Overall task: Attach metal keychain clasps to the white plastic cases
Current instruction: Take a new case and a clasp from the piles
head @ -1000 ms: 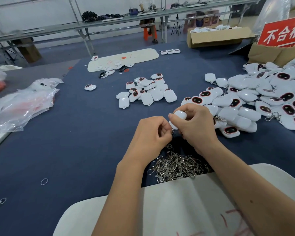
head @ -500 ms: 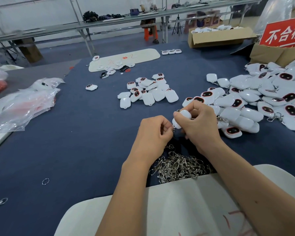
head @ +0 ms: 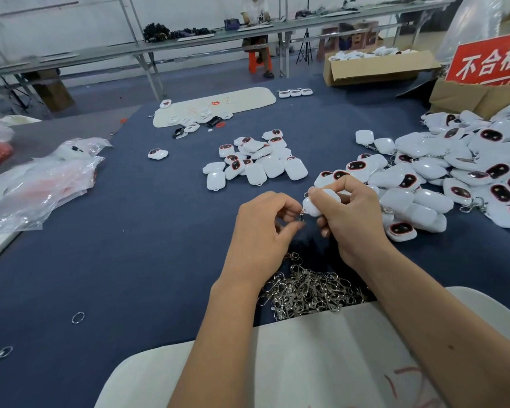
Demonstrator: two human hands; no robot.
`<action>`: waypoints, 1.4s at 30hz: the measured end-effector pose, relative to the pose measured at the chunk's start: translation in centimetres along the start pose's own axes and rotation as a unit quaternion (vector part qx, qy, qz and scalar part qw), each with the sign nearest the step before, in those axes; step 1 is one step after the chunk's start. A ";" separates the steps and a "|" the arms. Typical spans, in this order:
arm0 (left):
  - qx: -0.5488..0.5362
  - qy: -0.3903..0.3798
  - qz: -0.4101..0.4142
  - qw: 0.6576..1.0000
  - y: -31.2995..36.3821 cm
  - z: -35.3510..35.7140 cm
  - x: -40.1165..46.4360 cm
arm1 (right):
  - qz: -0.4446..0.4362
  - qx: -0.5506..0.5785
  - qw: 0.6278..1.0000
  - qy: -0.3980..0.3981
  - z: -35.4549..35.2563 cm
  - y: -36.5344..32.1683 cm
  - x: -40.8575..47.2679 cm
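- Even, diffuse overhead light is being cast; only soft shadows are being thrown beneath the hands [head: 306, 225].
- Straight lines are being bowed at the edges.
- The background is being rendered slightly soft.

One white case [head: 318, 203] is up off the blue table, pinched in the right hand [head: 351, 213], with a small metal clasp [head: 302, 213] at its lower left corner where the left hand [head: 265, 228] pinches it. Loose silver clasps [head: 309, 290] are heaped at 6 o'clock from the hands. A small cluster of cases [head: 256, 163] lies at 11 o'clock, and a big pile [head: 454, 172] sprawls at 2 o'clock, many showing dark oval windows.
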State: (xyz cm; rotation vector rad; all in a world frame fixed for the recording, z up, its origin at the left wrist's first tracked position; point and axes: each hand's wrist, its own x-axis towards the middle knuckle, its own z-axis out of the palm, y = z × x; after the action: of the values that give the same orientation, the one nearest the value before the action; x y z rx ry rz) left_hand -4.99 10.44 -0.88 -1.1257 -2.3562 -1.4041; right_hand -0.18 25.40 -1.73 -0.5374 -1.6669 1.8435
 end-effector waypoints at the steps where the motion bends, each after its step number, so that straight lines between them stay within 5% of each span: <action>1: -0.001 0.002 0.000 1.000 0.0 0.0 0.0 | 0.001 0.002 1.000 -0.001 0.0 0.0 0.0; 14: -0.018 0.020 -0.016 1.000 -0.1 0.2 0.1 | -0.019 -0.019 1.000 -0.006 0.0 0.0 -0.4; 21: -0.123 0.040 -0.084 0.988 0.2 0.4 0.1 | -0.013 0.016 1.000 -0.014 0.0 -0.3 -0.5; 35: -0.346 0.059 -0.228 0.908 0.4 0.5 0.4 | 0.001 0.079 0.995 -0.061 0.0 -0.5 -0.4; 42: -0.316 0.115 -0.251 0.908 0.4 0.0 0.5 | 0.018 0.098 0.985 -0.144 -0.3 -0.6 -0.6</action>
State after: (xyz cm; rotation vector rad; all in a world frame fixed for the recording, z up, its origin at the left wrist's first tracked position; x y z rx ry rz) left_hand -5.08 10.86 -0.34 -0.3893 -2.1474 -2.4433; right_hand 0.56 25.21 -1.26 -0.2280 -1.6360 2.1654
